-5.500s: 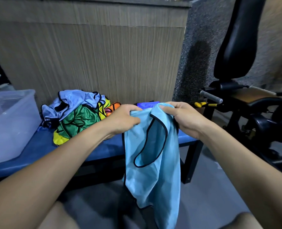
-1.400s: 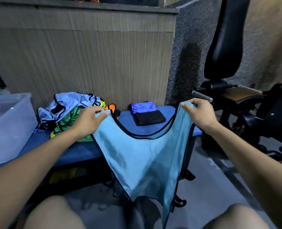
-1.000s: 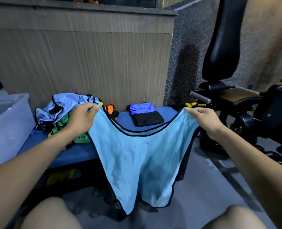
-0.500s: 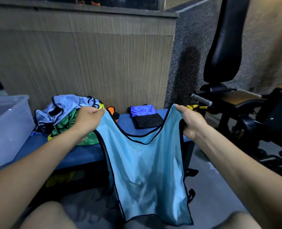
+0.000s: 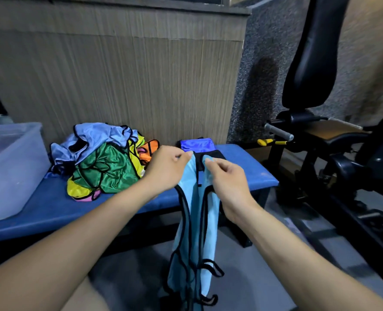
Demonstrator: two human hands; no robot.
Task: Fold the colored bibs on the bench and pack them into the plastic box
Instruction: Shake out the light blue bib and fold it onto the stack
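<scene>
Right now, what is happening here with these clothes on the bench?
A person is folding a light blue mesh bib with black trim. The left hand and right hand each pinch a shoulder strap, held close together, and the bib hangs down before the blue padded bench. A pile of unfolded coloured bibs waits beside the clear plastic box.

A gym is showing here: a black padded exercise machine [image 5: 309,63] is standing beside a blue padded counter [image 5: 251,173] carrying team bibs [image 5: 105,162].
</scene>
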